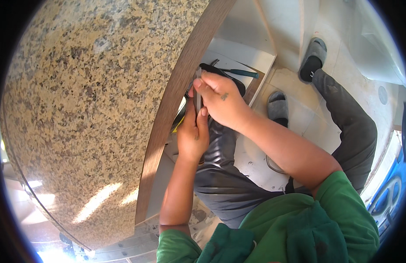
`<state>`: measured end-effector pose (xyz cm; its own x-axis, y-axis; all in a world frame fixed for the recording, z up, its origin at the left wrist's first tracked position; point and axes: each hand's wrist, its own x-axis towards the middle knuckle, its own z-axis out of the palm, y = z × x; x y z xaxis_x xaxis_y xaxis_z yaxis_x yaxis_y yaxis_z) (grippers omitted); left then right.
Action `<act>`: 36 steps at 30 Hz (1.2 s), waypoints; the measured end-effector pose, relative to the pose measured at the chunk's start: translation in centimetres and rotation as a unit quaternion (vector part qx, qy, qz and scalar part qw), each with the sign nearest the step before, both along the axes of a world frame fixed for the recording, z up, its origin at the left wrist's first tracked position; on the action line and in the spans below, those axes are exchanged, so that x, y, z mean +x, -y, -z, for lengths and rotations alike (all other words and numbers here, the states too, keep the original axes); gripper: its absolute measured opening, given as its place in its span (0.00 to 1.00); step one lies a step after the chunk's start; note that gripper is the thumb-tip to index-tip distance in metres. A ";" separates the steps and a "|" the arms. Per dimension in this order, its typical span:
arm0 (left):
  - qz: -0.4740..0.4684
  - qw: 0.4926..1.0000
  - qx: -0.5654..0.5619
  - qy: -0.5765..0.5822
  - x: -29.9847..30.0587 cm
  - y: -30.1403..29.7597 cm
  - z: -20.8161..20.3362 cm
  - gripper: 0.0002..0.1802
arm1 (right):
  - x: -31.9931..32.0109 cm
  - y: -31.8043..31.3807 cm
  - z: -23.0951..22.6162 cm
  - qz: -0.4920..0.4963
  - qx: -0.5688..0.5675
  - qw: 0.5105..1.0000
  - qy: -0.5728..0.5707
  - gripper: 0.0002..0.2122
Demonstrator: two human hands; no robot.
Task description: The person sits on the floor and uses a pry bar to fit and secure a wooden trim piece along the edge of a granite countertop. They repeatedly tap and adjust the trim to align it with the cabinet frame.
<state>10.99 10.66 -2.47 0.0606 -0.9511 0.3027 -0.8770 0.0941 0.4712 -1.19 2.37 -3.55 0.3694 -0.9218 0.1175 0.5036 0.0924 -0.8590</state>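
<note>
Head view: my right hand [224,100] pinches the upper part of a narrow grey strip [199,100], and my left hand [193,139] grasps its lower end. Wooden edging [165,113] runs just left of my grip; a green-handled tool [243,72] lies beyond, to its right.

Looks like someone's home, probably the kitchen: speckled stone desk [93,109] with a wood edge [168,96], white cabinet panels [249,55] below, pale floor tiles [255,149], grey slippers [279,106]. That green-handled tool [240,72] lying there is a bit workshoppy though.
</note>
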 end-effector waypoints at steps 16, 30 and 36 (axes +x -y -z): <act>-0.038 0.997 0.061 -0.010 -0.2 0.6 -0.5 0.29 | 0.3 0.5 -0.1 0.033 0.005 0.999 0.001 0.12; -0.005 1.000 0.024 -0.004 0.6 0.9 0.1 0.28 | -0.6 0.4 -0.9 -0.012 0.026 0.999 -0.039 0.13; 0.001 0.999 0.033 -0.013 0.2 1.2 -0.2 0.28 | -0.1 0.4 -0.8 0.016 0.050 0.999 0.005 0.14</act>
<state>11.17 9.45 -2.24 0.0664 -0.9690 0.2378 -0.8645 0.0631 0.4986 -1.29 1.98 -2.77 0.3380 -0.9407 0.0272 0.5157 0.1610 -0.8415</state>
